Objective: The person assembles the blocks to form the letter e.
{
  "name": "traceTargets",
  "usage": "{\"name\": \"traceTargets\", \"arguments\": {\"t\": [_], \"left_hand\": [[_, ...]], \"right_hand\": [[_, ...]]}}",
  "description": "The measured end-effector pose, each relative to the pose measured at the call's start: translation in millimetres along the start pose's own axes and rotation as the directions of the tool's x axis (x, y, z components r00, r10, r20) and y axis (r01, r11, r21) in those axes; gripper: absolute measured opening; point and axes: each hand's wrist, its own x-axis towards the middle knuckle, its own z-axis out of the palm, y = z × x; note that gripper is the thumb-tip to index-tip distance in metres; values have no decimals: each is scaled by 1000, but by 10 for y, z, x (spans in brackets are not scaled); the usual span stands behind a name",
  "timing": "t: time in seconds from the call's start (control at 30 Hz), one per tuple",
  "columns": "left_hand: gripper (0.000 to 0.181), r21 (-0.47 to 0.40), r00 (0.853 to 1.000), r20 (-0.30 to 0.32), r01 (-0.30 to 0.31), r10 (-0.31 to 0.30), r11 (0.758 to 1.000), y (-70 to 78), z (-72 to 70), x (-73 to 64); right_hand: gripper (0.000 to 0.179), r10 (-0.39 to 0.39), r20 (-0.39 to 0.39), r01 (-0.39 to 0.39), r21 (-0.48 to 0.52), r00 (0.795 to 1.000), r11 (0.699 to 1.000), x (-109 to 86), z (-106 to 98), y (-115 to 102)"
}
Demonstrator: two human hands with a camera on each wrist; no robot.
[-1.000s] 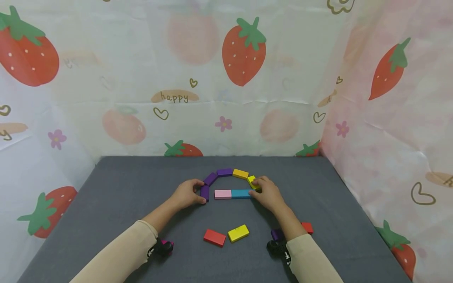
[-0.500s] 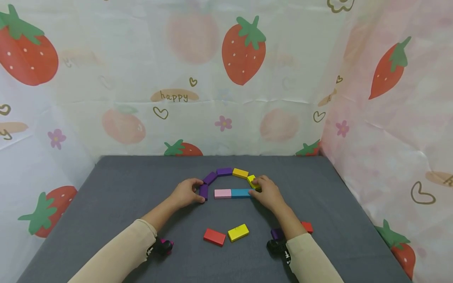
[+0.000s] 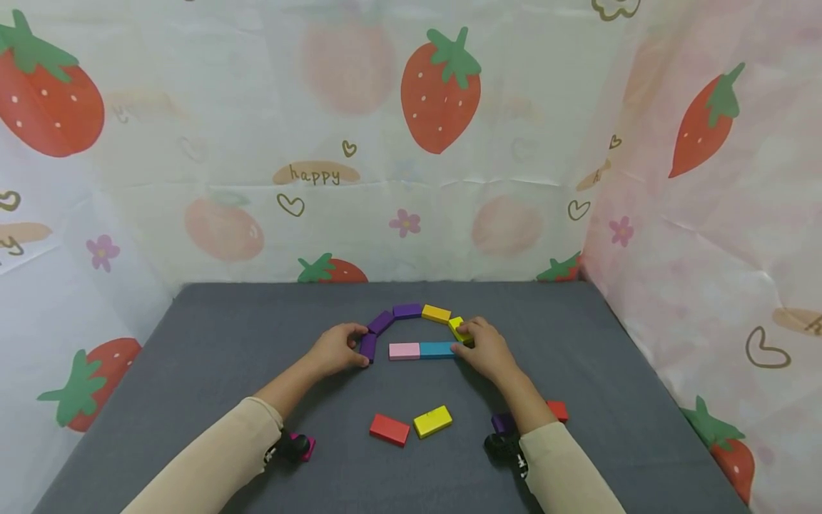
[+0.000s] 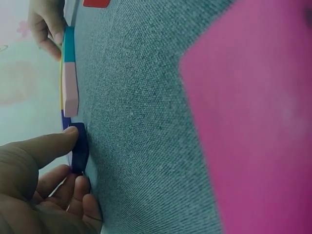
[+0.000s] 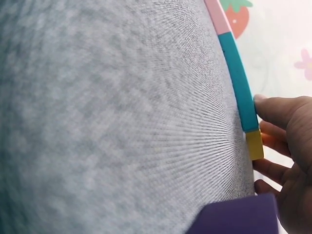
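Observation:
My left hand [image 3: 335, 348] pinches a purple block [image 3: 368, 345] between thumb and fingers, at the lower left end of a curved row on the grey cloth. Two more purple blocks, one of them at the top [image 3: 407, 311], continue that row into an orange-yellow block [image 3: 436, 314] and a bright yellow block [image 3: 455, 325]. At this bright yellow one, my right hand [image 3: 489, 350] holds its near end, partly hiding it. The right thumb lies by the end of a blue block [image 5: 240, 83], which forms a straight bar with a pink block [image 3: 404, 351] inside the curve.
Nearer the front lie a red block [image 3: 389, 430] and a yellow block [image 3: 432, 422]. By the right wrist are a purple block [image 3: 503, 424] and another red block [image 3: 557, 411]. A magenta block [image 4: 253, 107] sits under the left wrist. Strawberry-print cloth [image 3: 359, 228] walls the table's back.
The left hand has shifted slightly left with the lowest purple block, whose near end now slants outward to the left. My right hand stays in place.

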Motion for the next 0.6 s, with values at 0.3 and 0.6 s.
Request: {"name": "traceTargets", "arguments": {"t": [0.3,0.6], "left_hand": [[61,4,1000,7,2,-2,1000,-22,-6,27],[61,2,1000,10,-6,6,1000,-34,-7,26]], "right_hand": [[42,4,0,-4,-6,1000,1000,7,3,7],[42,1,-5,-1,-9,1000,1000,9,7,9]]}}
